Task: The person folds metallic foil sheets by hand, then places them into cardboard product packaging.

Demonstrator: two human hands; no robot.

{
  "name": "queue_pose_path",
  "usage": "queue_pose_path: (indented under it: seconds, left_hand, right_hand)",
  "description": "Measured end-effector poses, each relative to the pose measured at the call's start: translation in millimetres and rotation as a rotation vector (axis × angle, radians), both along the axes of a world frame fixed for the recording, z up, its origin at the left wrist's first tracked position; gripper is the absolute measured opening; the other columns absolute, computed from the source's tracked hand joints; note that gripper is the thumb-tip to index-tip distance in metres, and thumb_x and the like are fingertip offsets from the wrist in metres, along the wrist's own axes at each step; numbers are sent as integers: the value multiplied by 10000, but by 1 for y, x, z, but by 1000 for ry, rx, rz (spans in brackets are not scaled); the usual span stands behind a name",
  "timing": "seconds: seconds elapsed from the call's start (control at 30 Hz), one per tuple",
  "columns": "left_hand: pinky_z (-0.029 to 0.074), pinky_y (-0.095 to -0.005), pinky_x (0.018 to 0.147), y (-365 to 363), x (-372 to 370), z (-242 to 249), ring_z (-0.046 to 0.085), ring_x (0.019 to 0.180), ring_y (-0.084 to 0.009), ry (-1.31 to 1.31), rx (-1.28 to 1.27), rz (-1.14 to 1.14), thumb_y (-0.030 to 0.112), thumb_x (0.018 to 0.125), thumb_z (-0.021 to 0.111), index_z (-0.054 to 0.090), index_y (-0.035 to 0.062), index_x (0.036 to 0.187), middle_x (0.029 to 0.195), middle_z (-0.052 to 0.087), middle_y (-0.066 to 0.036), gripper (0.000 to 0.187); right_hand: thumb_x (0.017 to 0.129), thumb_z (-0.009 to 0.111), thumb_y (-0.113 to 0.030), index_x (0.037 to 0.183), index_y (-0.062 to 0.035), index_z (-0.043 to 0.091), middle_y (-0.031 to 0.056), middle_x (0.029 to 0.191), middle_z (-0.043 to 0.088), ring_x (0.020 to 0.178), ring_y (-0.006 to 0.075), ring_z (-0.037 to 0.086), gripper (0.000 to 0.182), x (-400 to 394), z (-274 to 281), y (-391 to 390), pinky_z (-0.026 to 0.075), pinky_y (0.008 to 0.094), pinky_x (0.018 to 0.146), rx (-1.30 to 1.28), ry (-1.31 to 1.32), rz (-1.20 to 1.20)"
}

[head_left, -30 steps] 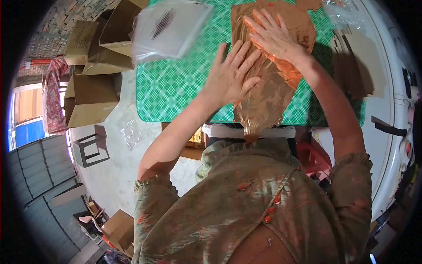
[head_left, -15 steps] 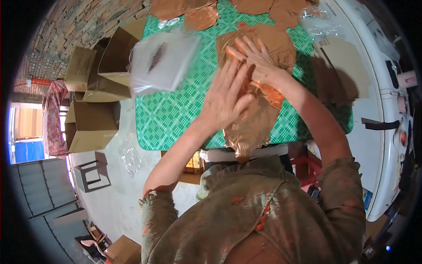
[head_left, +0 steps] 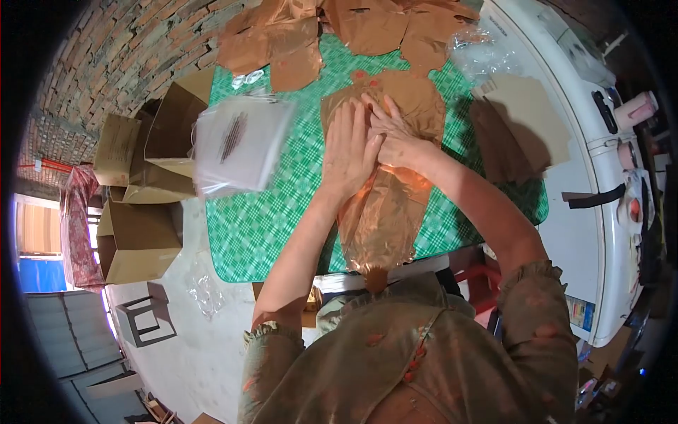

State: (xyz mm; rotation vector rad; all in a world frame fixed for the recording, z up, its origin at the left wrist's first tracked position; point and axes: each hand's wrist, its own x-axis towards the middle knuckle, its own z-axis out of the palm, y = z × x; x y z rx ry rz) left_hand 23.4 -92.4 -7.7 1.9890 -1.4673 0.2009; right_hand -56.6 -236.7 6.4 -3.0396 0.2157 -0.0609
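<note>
Left hand (head_left: 347, 157) has moved in against right hand (head_left: 400, 144); both lie open, seemingly gripping nothing, on foil (head_left: 387, 225) beneath: light, even pressure suits it.

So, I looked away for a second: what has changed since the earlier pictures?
The left hand, spread before, has closed up and moved inward on the foil to meet the right hand. The view has tilted up, showing more foil pieces beyond. Nothing was picked up. The right hand stays on the foil; clear plastic and cardboard look unmoved.
</note>
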Motion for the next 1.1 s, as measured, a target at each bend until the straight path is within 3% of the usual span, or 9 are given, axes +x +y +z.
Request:
queue_pose_path:
  seconds: [0.17,0.27,0.4,0.5,0.6,0.7,0.9,1.0,1.1]
  left_hand:
    - [221,-533,1293,0,-2,-8,278,1573,-458,-149,171,59,474,1110,447,343,52,1653,1688,319,-283,696]
    - [197,-526,1307,0,-3,-8,258,1591,-440,-210,245,83,496,1114,428,373,104,1657,1711,297,-262,672]
    - [175,-530,1314,-1,-4,-6,230,1604,-429,-188,281,87,517,1109,428,403,123,1647,1733,260,-240,668]
    - [160,-533,1318,0,-6,-6,209,1611,-422,-167,277,87,524,1110,422,409,137,1647,1748,227,-229,662]
    - [156,-531,1319,0,-6,-5,206,1612,-421,-163,291,93,532,1111,414,410,157,1649,1750,216,-230,656]
    - [156,-537,1317,0,-6,-5,203,1614,-421,-168,301,92,533,1112,408,411,177,1652,1744,231,-235,647]
    - [152,-545,1316,0,-7,-1,211,1612,-419,-168,307,80,529,1113,402,433,200,1642,1734,292,-196,624]
    - [153,-548,1315,0,-7,-5,229,1604,-423,-173,277,77,526,1109,409,446,196,1633,1726,321,-169,621]
    - [156,-553,1314,0,-6,-4,240,1597,-430,-186,256,72,520,1106,415,448,194,1631,1717,341,-166,618]
  right_hand:
    - [1096,323,-391,1682,-63,273,145,1773,203,1653,323,107,673,-7,4,-40,40,575,1321,83,-54,-157]
    - [1096,311,-372,1668,-51,288,152,1760,235,1646,315,141,656,-10,3,-72,73,563,1318,-47,-71,-269]
    - [1093,421,-378,1595,-26,383,171,1669,388,1579,349,282,615,-13,-13,-100,230,558,1256,-322,-157,-420]
    - [1051,525,-431,1484,-46,539,167,1563,517,1480,352,416,580,-17,-16,-118,304,576,1181,-213,-255,-541]
    - [978,659,-447,1277,-70,686,117,1314,648,1268,345,553,482,-23,-17,-126,414,541,1052,-232,-314,-576]
    - [910,741,-457,1090,-95,743,99,1121,662,1094,352,593,404,-23,-16,-130,466,540,947,-211,-460,-539]
    - [918,729,-574,983,-55,782,181,1142,738,1146,412,631,525,3,5,-153,494,567,930,98,-177,-611]
    - [954,693,-529,916,-30,787,203,1029,778,1037,408,702,509,4,43,-127,525,537,907,75,-175,-605]
    - [938,680,-413,861,4,762,235,871,757,852,416,733,432,5,64,-115,550,515,809,216,-269,-580]
